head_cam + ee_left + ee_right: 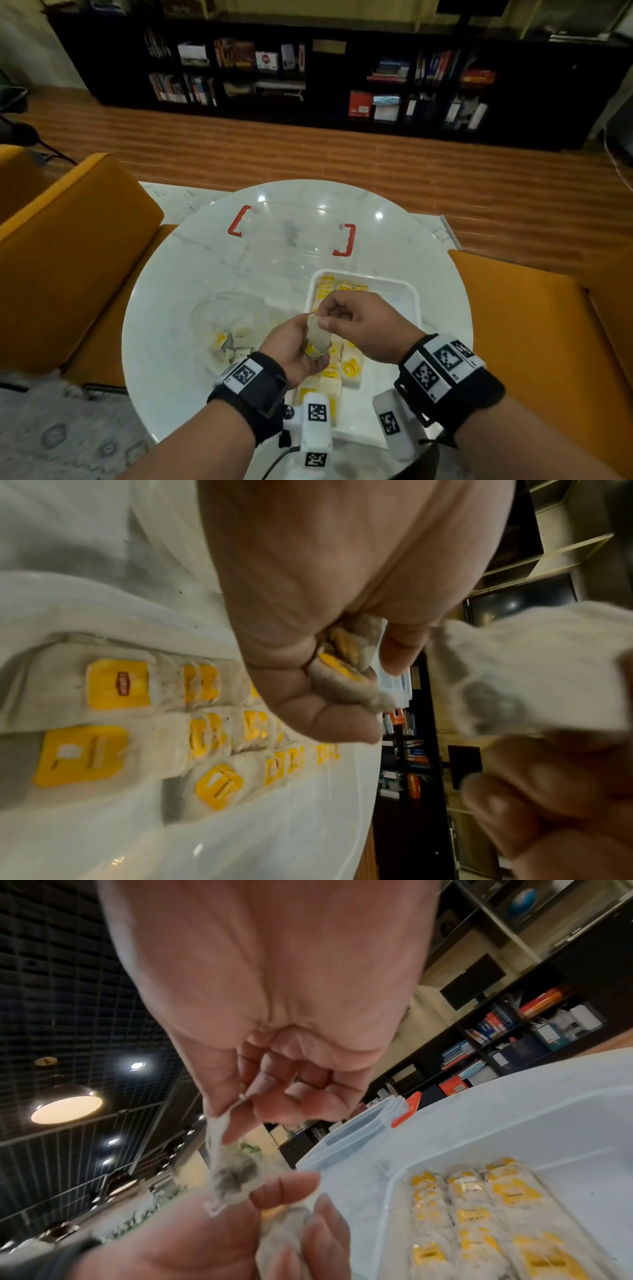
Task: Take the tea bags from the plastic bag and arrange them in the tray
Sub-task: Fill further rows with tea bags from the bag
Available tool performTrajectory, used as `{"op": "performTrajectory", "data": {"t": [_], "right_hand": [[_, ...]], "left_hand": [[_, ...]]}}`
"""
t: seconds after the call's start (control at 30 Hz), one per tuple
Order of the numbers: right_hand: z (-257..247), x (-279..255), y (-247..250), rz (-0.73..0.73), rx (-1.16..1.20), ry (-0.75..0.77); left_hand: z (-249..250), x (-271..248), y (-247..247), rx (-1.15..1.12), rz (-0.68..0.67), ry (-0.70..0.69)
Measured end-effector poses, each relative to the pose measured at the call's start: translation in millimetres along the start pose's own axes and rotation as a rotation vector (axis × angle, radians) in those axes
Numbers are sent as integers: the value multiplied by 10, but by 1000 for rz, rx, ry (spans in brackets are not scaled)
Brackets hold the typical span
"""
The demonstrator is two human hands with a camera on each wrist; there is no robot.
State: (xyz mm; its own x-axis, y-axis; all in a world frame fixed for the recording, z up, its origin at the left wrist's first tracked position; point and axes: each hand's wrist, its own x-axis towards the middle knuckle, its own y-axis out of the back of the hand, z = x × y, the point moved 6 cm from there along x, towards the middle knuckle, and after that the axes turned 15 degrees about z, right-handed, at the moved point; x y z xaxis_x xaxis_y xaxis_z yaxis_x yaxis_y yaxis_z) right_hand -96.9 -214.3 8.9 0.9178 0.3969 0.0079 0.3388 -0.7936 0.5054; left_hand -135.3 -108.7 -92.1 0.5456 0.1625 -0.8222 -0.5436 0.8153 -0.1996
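Tea bags (pixel 317 346), soft, papery pouches with yellow tags, sit bunched in my curled left hand (pixel 291 346), while my right hand (pixel 356 325) pinches the top corner of one between thumb and forefinger. At six o'clock below, the white plastic tray (pixel 407 291) holds flat rows; the crumpled clear plastic bag (pixel 219 318) lies at nine o'clock.

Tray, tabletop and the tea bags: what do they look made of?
Tray: looks like white plastic, smooth moulded rim, slight sheen.
Tabletop: white with grey veins, glossy lamp reflections; marble or a lookalike.
Tea bags: thin whitish filter paper, dark leaf showing through, yellow paper tags.
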Motion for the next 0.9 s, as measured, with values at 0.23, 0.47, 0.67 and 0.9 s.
{"op": "performTrajectory", "data": {"t": [0.23, 0.47, 0.67, 0.9], "right_hand": [[-162, 121, 119, 94, -81, 3], [-259, 135, 128, 189, -160, 26], [28, 37, 79, 288, 117, -62], [275, -27, -29, 274, 45, -87]], "left_hand": [[494, -50, 264, 241, -11, -508], [897, -401, 107, 636, -196, -1003], [922, -456, 3, 688, -289, -1009], [866, -454, -57, 641, -281, -1034]]}}
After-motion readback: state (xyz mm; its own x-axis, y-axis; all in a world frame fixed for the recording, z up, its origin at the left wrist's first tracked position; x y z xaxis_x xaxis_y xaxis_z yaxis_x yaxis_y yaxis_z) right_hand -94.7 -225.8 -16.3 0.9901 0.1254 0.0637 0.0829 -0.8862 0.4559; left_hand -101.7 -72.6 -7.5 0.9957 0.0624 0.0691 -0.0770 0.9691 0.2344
